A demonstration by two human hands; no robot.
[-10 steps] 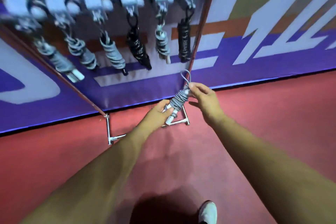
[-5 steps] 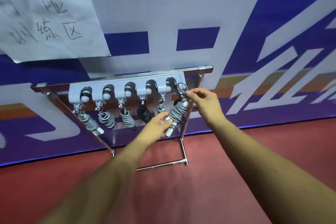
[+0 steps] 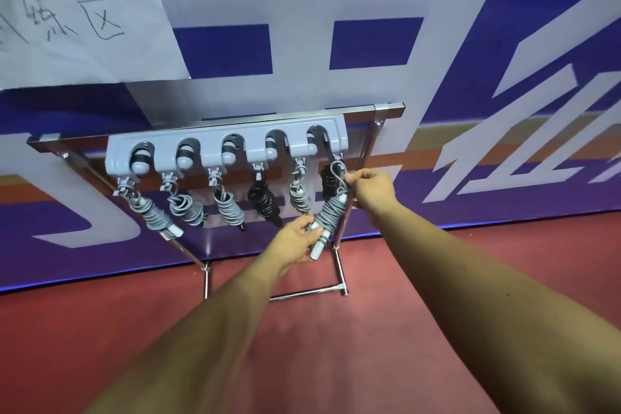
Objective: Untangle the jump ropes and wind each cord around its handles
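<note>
The wound grey jump rope (image 3: 327, 214) sits tilted at about five o'clock from the centre of the frame's rack area, cord coiled tightly round its paired pale handles, white handle ends pointing down toward seven o'clock and a free cord loop (image 3: 337, 175) sticking up at the one o'clock end. Six more wound ropes hang in a row to its nine o'clock side: four grey bundles (image 3: 153, 213) (image 3: 184, 208) (image 3: 230, 208) (image 3: 300, 197) and two black bundles (image 3: 264, 203) (image 3: 329, 181), the nearer black one just behind that loop.
</note>
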